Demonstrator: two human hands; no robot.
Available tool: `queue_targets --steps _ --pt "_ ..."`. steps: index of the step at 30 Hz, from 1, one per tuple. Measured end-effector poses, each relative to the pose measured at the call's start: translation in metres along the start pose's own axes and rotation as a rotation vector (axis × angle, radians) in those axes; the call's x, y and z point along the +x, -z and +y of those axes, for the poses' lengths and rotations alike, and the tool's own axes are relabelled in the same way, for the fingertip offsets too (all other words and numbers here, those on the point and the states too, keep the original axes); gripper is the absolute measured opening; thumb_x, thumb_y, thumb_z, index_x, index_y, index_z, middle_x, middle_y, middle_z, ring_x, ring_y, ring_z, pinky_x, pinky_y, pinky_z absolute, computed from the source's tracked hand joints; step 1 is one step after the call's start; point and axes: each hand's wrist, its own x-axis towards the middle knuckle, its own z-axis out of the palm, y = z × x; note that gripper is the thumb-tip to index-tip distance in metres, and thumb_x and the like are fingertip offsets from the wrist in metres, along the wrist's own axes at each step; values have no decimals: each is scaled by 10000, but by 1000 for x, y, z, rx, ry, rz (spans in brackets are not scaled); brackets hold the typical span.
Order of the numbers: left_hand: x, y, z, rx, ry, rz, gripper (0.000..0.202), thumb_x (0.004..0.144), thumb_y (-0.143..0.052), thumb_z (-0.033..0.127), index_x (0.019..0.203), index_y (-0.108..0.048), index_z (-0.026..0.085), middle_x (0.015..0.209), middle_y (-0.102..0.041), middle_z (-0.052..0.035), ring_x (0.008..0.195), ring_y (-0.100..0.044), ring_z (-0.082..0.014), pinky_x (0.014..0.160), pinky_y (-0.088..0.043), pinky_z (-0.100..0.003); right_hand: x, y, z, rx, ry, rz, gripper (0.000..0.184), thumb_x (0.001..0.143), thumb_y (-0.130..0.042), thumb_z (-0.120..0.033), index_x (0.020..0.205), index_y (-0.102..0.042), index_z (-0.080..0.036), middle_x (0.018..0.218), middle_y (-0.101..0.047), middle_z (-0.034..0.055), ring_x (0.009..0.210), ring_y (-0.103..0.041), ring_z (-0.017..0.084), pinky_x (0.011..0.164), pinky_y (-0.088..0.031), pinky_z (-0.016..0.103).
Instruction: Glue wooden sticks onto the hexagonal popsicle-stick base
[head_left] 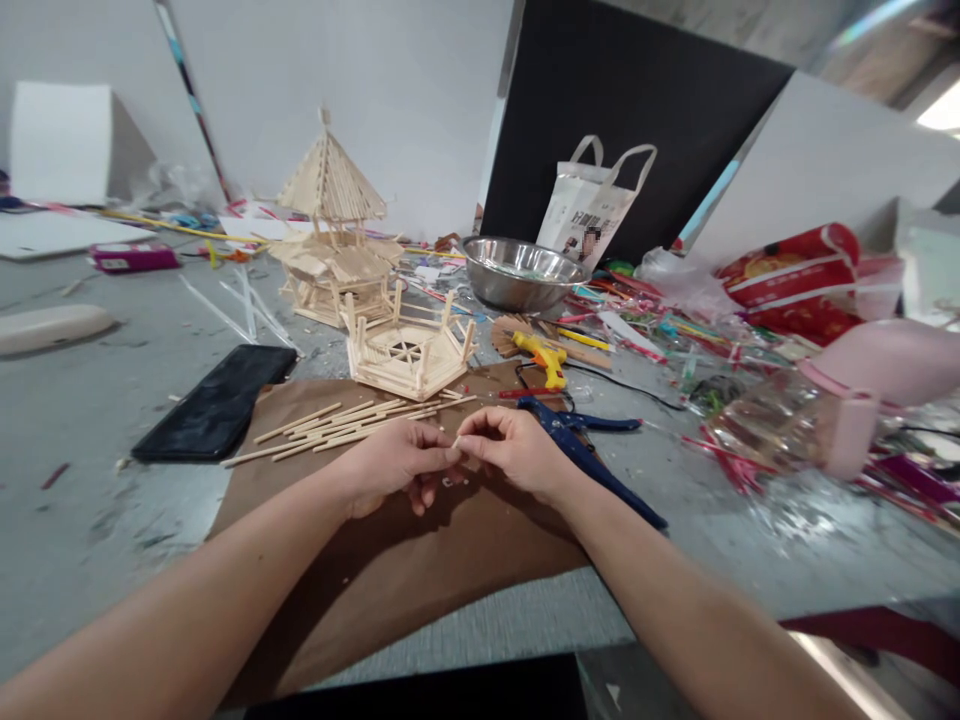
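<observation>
My left hand and my right hand meet above the brown sheet, fingertips pinched together. Between them is a small pale piece, like a short bit of wooden stick, mostly covered by the fingers. Several thin wooden sticks lie just beyond my left hand. Behind the hands stands a six-sided stick base with posts and railings. A blue cutter tool lies beside my right hand, and a yellow hot glue gun is farther back.
Brown sheet covers the table's front. A black phone lies left. Behind are a stick pagoda model, a steel bowl and a white bag. Plastic scraps, a red bag and a pink-lidded bottle crowd the right.
</observation>
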Motion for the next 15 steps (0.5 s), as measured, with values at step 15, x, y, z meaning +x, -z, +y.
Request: queue_targets --steps 15 --pt "2 3 3 -52 22 160 300 638 -559 386 768 -557 115 687 -595 -39 362 -423 -35 324 -370 -178 1 15 0 82 -132 32 183 644 -568 -307 734 -524 -154 491 -481 -50 391 -452 53 349 -373 163"
